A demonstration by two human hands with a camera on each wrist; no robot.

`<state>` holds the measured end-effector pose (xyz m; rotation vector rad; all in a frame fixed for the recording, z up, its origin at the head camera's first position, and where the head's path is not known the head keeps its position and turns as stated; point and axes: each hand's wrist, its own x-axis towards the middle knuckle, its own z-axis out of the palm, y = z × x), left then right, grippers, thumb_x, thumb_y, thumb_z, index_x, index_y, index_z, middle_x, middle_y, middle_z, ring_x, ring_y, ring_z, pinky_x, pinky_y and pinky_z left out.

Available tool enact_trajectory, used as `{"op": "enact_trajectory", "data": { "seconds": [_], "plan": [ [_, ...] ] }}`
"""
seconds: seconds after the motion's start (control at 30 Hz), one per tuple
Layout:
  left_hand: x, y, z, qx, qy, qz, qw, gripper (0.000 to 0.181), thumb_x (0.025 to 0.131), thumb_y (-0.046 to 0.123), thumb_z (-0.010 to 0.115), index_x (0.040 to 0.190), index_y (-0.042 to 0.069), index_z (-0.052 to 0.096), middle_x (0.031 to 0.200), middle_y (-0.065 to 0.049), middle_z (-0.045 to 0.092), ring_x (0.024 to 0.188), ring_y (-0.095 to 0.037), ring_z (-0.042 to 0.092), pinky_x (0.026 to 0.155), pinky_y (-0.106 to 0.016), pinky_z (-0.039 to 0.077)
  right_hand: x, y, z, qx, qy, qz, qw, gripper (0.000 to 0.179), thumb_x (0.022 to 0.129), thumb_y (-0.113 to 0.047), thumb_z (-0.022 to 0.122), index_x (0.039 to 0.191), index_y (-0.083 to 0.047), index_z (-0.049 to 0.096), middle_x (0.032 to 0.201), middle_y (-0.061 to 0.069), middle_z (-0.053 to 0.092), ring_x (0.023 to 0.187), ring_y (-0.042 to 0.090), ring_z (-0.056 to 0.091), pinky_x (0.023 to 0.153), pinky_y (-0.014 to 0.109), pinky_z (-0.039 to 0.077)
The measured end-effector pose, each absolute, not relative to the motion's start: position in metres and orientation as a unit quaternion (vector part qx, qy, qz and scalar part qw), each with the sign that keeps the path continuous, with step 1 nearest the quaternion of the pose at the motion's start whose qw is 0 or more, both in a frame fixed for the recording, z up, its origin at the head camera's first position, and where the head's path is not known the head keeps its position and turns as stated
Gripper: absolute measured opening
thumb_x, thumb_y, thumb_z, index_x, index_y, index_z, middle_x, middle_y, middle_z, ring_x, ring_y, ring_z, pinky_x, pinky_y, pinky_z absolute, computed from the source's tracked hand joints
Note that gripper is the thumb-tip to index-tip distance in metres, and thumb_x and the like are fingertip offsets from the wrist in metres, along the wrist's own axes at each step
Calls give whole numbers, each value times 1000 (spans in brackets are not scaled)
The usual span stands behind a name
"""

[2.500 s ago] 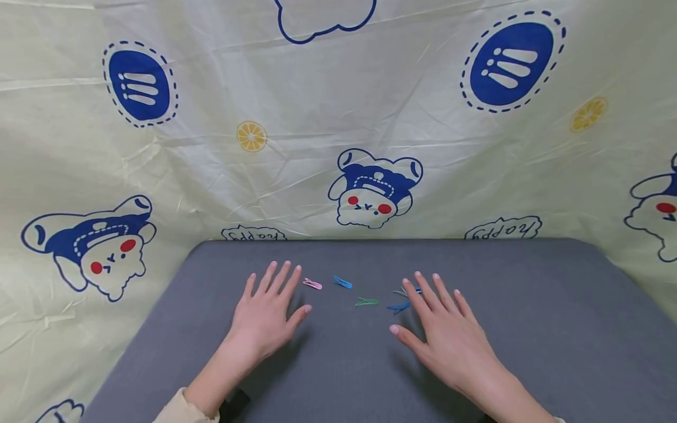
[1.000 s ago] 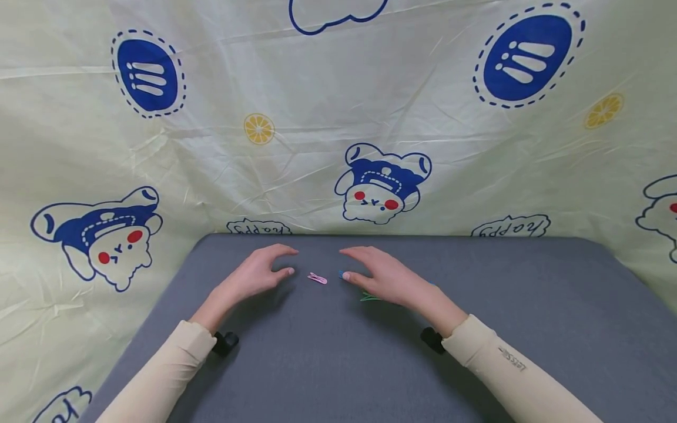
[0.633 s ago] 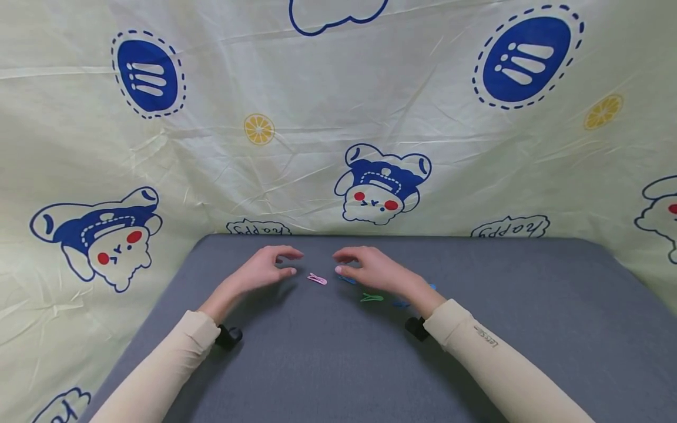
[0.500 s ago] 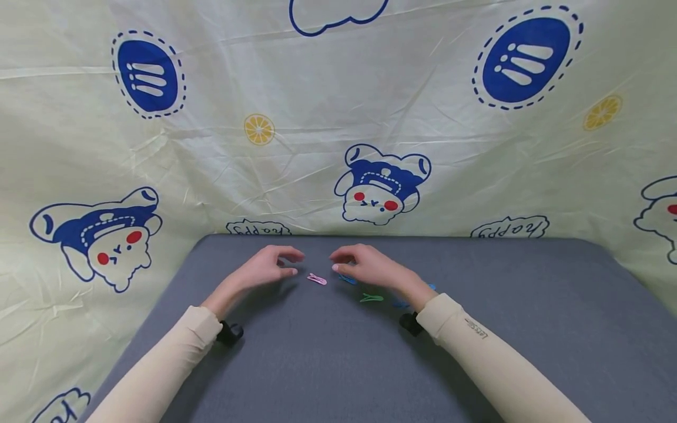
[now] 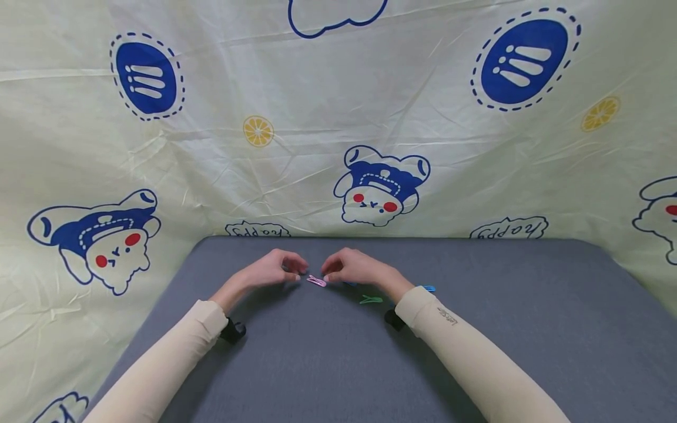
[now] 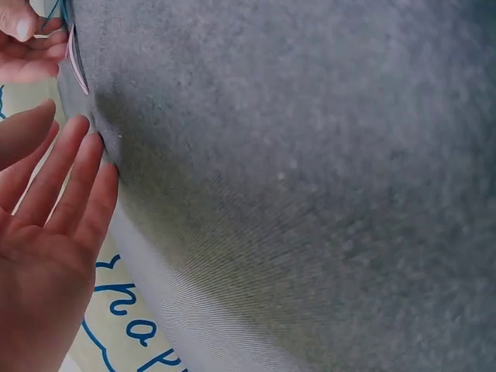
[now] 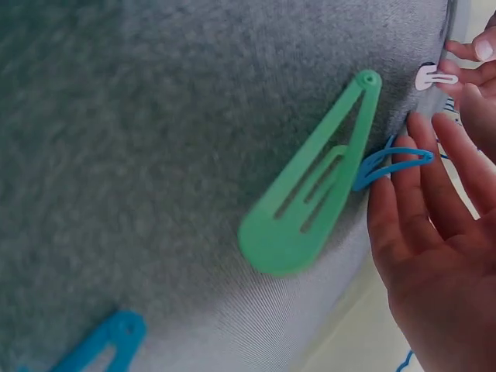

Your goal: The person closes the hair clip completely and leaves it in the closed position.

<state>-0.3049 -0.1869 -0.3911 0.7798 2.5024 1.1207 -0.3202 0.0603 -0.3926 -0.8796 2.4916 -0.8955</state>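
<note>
Several snap hair clips lie on the grey table. The pink hair clip (image 5: 317,281) is between my two hands. My left hand (image 5: 272,269) is just left of it, fingers relaxed and thumb apart, holding nothing; its palm (image 6: 50,248) shows in the left wrist view. My right hand (image 5: 359,268) is at the pink clip's right end, thumb and fingers loosely bent and apart. In the right wrist view, a blue hair clip (image 7: 395,161) overlaps the right fingers (image 7: 418,205); the head view mostly hides it beneath that hand. A green hair clip (image 7: 310,198) lies nearer the right wrist.
Another blue hair clip (image 5: 429,288) shows beyond the right cuff, and part of a blue clip (image 7: 116,333) enters the right wrist view's lower edge. The grey table (image 5: 328,364) ends at a patterned curtain (image 5: 211,176). Dark wrist cameras (image 5: 233,332) sit under both cuffs.
From flat and spread above the table, both hands have turned inward and come together. Over the last half second they have lowered and closed in on the pink clip, the right moving left.
</note>
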Motion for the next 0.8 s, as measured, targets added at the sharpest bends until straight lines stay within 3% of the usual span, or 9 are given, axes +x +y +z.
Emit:
{"op": "enact_trajectory", "data": {
  "seconds": [0.4,0.8],
  "plan": [
    [-317,-189,-401,235,862,413,176,29,87,-1,68,115,-5,67,101,-13,70,84,-15,60,69,-27,47,-329,49,-401,-301,874,-325,201,18,89,-13,74,107,-11,75,87,-3,68,78,13,57,72,25,46],
    [-323,-192,-408,237,853,424,192,30,87,0,68,117,-3,67,101,-9,69,87,-16,58,74,-26,45,-330,39,-404,-282,898,-292,170,7,84,-17,80,90,-15,75,76,-6,64,73,10,54,70,25,42]
  ]
}}
